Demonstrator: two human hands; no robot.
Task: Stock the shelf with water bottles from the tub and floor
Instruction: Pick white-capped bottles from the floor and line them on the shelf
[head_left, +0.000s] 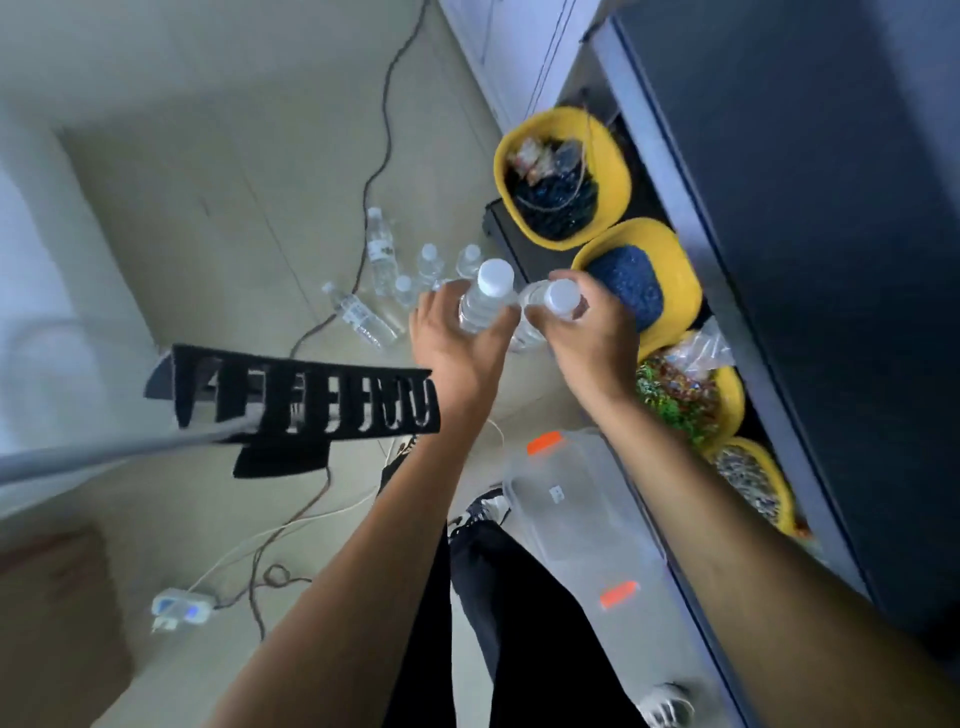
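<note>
My left hand (457, 343) grips one bottle (485, 296) upright, fingers wrapped around its body, white cap up. My right hand (587, 332) grips a second bottle (558, 301) the same way, just beside the first at its 3 o'clock. More bottles (395, 275) stand or lie on the floor (208, 208) at 10 o'clock from my hands. The clear tub (576, 514), orange latches on its rim, sits at 6 o'clock beneath my right forearm. The dark shelf (805, 260) runs along 3 o'clock, with yellow bins (613, 166) on its lower level.

yellow bowls (613, 156), clear btls w/ white caps (496, 276)
</note>
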